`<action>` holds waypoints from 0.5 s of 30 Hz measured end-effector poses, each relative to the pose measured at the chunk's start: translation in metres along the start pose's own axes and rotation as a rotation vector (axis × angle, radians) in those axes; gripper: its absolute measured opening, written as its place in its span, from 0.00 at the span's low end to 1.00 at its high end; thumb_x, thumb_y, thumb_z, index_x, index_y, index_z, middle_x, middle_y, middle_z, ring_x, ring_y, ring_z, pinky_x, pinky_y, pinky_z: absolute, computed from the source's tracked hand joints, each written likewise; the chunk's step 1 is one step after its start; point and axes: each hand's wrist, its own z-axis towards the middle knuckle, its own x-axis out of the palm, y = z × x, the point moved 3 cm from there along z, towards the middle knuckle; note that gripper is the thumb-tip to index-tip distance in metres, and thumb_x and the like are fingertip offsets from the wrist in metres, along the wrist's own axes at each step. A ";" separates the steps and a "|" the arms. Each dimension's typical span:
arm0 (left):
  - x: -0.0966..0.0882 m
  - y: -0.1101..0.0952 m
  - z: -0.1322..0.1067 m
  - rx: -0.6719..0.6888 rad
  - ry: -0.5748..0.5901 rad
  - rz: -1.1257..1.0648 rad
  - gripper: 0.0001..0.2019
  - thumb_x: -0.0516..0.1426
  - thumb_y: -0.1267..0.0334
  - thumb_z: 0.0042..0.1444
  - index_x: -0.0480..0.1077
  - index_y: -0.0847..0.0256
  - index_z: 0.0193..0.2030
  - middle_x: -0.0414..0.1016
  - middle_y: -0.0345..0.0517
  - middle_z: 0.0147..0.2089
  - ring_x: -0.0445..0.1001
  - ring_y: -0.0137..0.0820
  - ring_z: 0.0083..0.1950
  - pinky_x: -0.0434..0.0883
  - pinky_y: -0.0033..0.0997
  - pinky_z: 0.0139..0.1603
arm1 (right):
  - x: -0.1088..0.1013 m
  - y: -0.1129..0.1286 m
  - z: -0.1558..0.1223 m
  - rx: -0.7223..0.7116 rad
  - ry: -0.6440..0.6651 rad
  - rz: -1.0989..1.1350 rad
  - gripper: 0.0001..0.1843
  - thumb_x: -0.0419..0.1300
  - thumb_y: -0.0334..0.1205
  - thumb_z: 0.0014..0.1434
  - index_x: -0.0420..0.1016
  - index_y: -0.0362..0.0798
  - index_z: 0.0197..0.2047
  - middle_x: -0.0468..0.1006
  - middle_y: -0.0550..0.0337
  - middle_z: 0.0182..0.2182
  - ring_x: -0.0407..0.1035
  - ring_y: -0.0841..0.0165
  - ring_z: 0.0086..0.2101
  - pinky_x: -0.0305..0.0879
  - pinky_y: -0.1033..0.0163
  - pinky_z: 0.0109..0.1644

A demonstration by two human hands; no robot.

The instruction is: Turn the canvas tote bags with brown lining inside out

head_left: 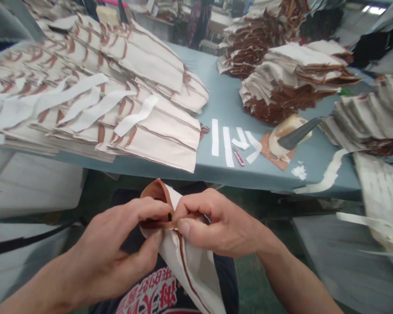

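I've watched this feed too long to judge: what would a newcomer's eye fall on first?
Probably the left hand and right hand at bottom centre, both pinching the brown-lined opening of a cream sewn piece. Next, the overlapping cream panels across the left of the table, white strips lying on top. Then, right of centre, the pale container with a slanting dark handle.

Through my remote camera I see one pouch (196, 261) before the table (206, 69), sewn pieces (163, 135) on its left, stacks (278, 93) at right, and between them, strips (215, 137) beside a cutter (239, 158).
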 end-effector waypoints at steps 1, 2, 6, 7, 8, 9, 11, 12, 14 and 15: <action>0.001 0.001 0.001 -0.018 0.019 -0.085 0.07 0.55 0.66 0.74 0.74 0.52 0.53 0.85 0.36 0.40 0.83 0.29 0.35 0.79 0.22 0.39 | 0.000 0.002 -0.001 -0.015 -0.024 -0.106 0.07 0.59 0.34 0.61 0.71 0.48 0.30 0.62 0.71 0.22 0.53 0.76 0.24 0.50 0.68 0.29; 0.002 0.002 0.002 -0.036 0.052 -0.172 0.08 0.55 0.67 0.75 0.74 0.52 0.52 0.84 0.35 0.39 0.82 0.27 0.34 0.77 0.21 0.37 | 0.000 0.003 -0.001 -0.030 -0.049 -0.200 0.07 0.58 0.33 0.60 0.72 0.48 0.30 0.63 0.71 0.22 0.52 0.76 0.24 0.49 0.68 0.29; 0.005 0.007 0.006 -0.076 0.218 -0.336 0.13 0.51 0.67 0.80 0.73 0.53 0.44 0.78 0.32 0.34 0.77 0.25 0.32 0.72 0.21 0.34 | 0.004 0.004 -0.003 -0.109 -0.111 -0.438 0.08 0.57 0.31 0.58 0.71 0.47 0.27 0.62 0.72 0.21 0.52 0.77 0.23 0.48 0.66 0.30; 0.006 0.008 0.006 -0.068 0.243 -0.330 0.13 0.51 0.67 0.81 0.73 0.53 0.44 0.77 0.32 0.34 0.76 0.25 0.32 0.71 0.21 0.35 | 0.005 0.004 -0.003 -0.120 -0.115 -0.465 0.08 0.56 0.31 0.57 0.70 0.48 0.27 0.63 0.71 0.21 0.52 0.77 0.23 0.48 0.66 0.30; 0.008 0.009 0.005 -0.049 0.251 -0.311 0.13 0.50 0.67 0.82 0.72 0.53 0.44 0.77 0.32 0.35 0.76 0.26 0.33 0.71 0.22 0.36 | 0.006 0.004 -0.003 -0.125 -0.122 -0.476 0.08 0.56 0.31 0.57 0.70 0.48 0.27 0.63 0.71 0.22 0.53 0.77 0.23 0.48 0.66 0.30; 0.009 0.011 0.003 -0.020 0.243 -0.285 0.13 0.50 0.67 0.82 0.72 0.53 0.45 0.78 0.33 0.36 0.77 0.27 0.34 0.71 0.23 0.37 | 0.006 0.003 -0.003 -0.119 -0.128 -0.467 0.07 0.56 0.31 0.57 0.69 0.48 0.27 0.63 0.71 0.22 0.53 0.76 0.24 0.49 0.66 0.30; 0.012 0.013 -0.001 0.043 0.186 -0.223 0.12 0.50 0.66 0.82 0.70 0.54 0.45 0.77 0.34 0.36 0.77 0.29 0.34 0.70 0.27 0.36 | 0.006 -0.001 -0.002 -0.083 -0.138 -0.381 0.06 0.55 0.32 0.56 0.69 0.49 0.28 0.63 0.70 0.23 0.54 0.76 0.24 0.50 0.67 0.30; 0.014 0.014 -0.004 0.061 0.153 -0.201 0.11 0.50 0.66 0.82 0.70 0.54 0.45 0.76 0.35 0.35 0.75 0.29 0.32 0.68 0.29 0.35 | 0.006 -0.004 -0.001 -0.058 -0.139 -0.314 0.05 0.55 0.32 0.56 0.68 0.49 0.28 0.63 0.70 0.23 0.55 0.75 0.24 0.50 0.67 0.30; 0.019 0.017 -0.007 0.061 0.110 -0.194 0.12 0.51 0.66 0.81 0.68 0.55 0.43 0.74 0.34 0.32 0.71 0.29 0.28 0.66 0.30 0.33 | 0.010 -0.014 0.001 -0.011 -0.116 -0.153 0.04 0.56 0.33 0.56 0.69 0.50 0.30 0.64 0.70 0.23 0.54 0.75 0.24 0.50 0.67 0.29; 0.022 0.018 -0.008 0.047 0.100 -0.207 0.12 0.51 0.67 0.81 0.67 0.55 0.42 0.73 0.33 0.32 0.69 0.28 0.27 0.65 0.30 0.32 | 0.012 -0.019 0.003 -0.002 -0.096 -0.065 0.03 0.57 0.35 0.57 0.69 0.50 0.31 0.64 0.70 0.23 0.54 0.74 0.24 0.51 0.68 0.28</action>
